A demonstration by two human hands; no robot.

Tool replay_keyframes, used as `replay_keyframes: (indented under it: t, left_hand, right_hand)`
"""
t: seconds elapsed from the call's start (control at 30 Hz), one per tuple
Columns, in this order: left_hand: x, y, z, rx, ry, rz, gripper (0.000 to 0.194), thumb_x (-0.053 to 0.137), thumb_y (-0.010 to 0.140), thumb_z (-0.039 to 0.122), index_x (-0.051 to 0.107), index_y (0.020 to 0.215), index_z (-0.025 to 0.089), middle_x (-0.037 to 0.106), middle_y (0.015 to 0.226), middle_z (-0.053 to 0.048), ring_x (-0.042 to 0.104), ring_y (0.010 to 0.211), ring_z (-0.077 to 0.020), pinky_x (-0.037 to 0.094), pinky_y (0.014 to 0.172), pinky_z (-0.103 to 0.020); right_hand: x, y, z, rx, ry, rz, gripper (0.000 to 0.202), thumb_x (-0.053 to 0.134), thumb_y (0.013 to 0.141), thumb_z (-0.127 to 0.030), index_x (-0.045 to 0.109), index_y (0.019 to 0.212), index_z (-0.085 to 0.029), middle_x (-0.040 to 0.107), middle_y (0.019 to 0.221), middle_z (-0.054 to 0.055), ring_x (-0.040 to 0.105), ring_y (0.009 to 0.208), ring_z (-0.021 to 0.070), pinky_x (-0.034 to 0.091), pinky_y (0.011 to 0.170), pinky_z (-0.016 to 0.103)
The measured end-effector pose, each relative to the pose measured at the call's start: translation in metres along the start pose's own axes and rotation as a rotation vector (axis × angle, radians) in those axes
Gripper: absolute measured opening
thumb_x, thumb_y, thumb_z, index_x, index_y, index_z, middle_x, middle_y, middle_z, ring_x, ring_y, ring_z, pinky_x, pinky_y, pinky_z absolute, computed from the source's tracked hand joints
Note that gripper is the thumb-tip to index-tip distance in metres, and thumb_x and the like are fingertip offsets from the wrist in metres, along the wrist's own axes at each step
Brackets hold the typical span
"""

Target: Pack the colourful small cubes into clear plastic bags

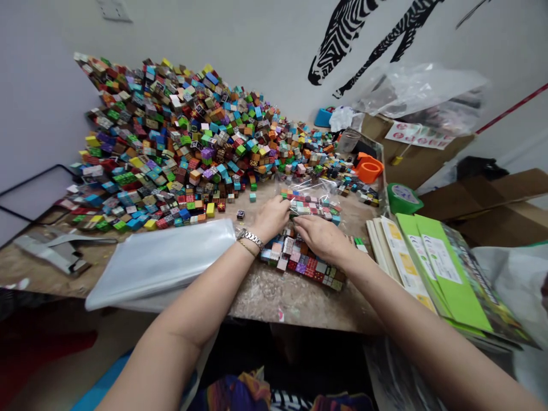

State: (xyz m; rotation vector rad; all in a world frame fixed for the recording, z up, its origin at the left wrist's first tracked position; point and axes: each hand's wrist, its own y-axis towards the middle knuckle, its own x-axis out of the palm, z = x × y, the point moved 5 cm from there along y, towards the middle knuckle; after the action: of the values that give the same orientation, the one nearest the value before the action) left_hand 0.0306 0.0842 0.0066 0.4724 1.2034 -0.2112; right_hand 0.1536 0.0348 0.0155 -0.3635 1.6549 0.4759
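Note:
A clear plastic bag [306, 187] lies in front of my hands with rows of small coloured cubes [314, 208] inside or under its film. At the bag's left edge, my left hand [274, 216] is closed, fingertips pinched against the film beside the cubes. My right hand [323, 237] reaches in from the right, its fingers bent together at the near edge of the rows; what they grip is hidden. Beneath and in front of the right hand sits a block of cubes packed in rows [306, 265], with a few paler cubes resting on top.
A large heap of coloured cubes [184, 137] fills the back of the table. Flat plastic bags [166, 260] lie at left near a metal tool [60, 248]. Green printed cards [449, 268], green tape [403, 198], an orange tape holder [368, 168] and a cardboard box [411, 160] are at right.

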Motion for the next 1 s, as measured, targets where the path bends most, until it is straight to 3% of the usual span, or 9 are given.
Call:
replay_keyframes:
  t: [0.17, 0.3, 0.57, 1.0]
  left_hand:
    - [0.000, -0.002, -0.006, -0.021, -0.110, 0.050, 0.017, 0.047, 0.093, 0.013, 0.064, 0.090, 0.017, 0.061, 0.098, -0.008, 0.059, 0.090, -0.0197, 0.047, 0.081, -0.031]
    - [0.000, -0.005, -0.006, -0.044, -0.192, 0.095, 0.017, 0.047, 0.093, 0.013, 0.062, 0.086, 0.018, 0.059, 0.094, -0.007, 0.057, 0.087, -0.0188, 0.047, 0.081, -0.032]
    - [-0.004, -0.009, -0.006, -0.075, -0.258, 0.115, 0.017, 0.047, 0.093, 0.010, 0.058, 0.082, 0.019, 0.057, 0.093, -0.006, 0.056, 0.089, -0.0189, 0.047, 0.083, -0.031]
    - [0.003, -0.007, -0.012, -0.059, -0.284, 0.128, 0.018, 0.049, 0.091, 0.009, 0.056, 0.078, 0.019, 0.058, 0.090, -0.006, 0.056, 0.088, -0.0191, 0.046, 0.083, -0.030]
  right_hand:
    - [0.016, 0.006, -0.003, -0.087, -0.046, 0.011, 0.047, 0.036, 0.102, -0.034, 0.060, 0.131, -0.007, 0.059, 0.140, 0.019, 0.054, 0.132, 0.0280, 0.041, 0.113, 0.044]
    - [0.028, 0.010, -0.003, -0.061, -0.084, -0.006, 0.058, 0.035, 0.101, -0.041, 0.049, 0.143, -0.004, 0.047, 0.151, 0.021, 0.043, 0.142, 0.0323, 0.030, 0.119, 0.050]
    - [0.026, 0.020, -0.007, 0.018, -0.106, -0.035, 0.072, 0.032, 0.100, -0.055, 0.037, 0.153, -0.006, 0.031, 0.160, 0.020, 0.029, 0.149, 0.0335, 0.022, 0.122, 0.054]
    - [0.033, 0.040, 0.001, 0.040, -0.046, -0.134, 0.074, 0.026, 0.100, -0.057, 0.030, 0.157, -0.010, 0.028, 0.161, 0.019, 0.031, 0.149, 0.0348, 0.016, 0.120, 0.064]
